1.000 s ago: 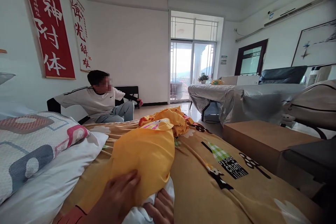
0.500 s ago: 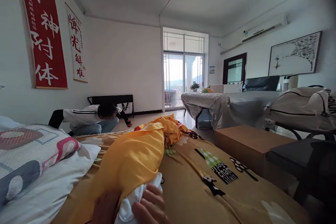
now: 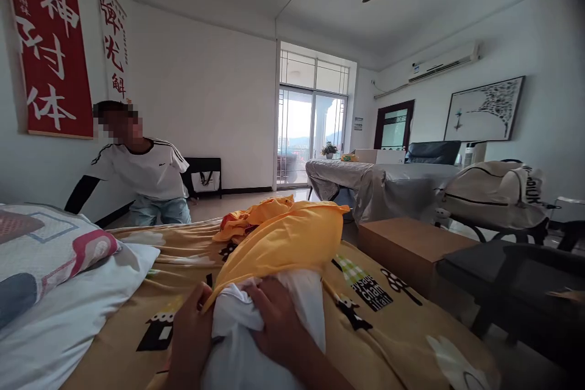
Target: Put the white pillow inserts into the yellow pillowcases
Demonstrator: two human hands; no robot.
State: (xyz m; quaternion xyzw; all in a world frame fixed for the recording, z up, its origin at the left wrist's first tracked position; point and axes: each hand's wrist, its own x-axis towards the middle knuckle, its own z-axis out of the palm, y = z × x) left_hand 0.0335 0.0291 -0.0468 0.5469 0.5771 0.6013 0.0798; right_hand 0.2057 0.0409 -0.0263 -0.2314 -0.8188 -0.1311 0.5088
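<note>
Head view: your left hand is closed at the fingertips, pinching the near edge of the yellow cover, while your right hand lies on the white cushion with its fingers bent; whether they grip the fabric or only press on it, you cannot tell from here. The white cushion sits in front of you between your forearms, its far part running under the yellow cover and its near part bare. The yellow cover spreads away from you above the bed, puffed up toward its right end, with a crumpled orange-yellow heap of cloth just beyond it. Beneath all this you have a tan sheet printed with dark shapes, flowers and lettering. At your left lies a patterned pillow, with a white pillow showing under its near edge. Past the bed on the left you face a person in a white shirt with dark sleeves, low beside the far edge, near a dark bench. On your right, beside the bed, stand a brown box and a dark chair, with a pale bag behind them. Farther back, a covered tabletop bears a potted plant.
</note>
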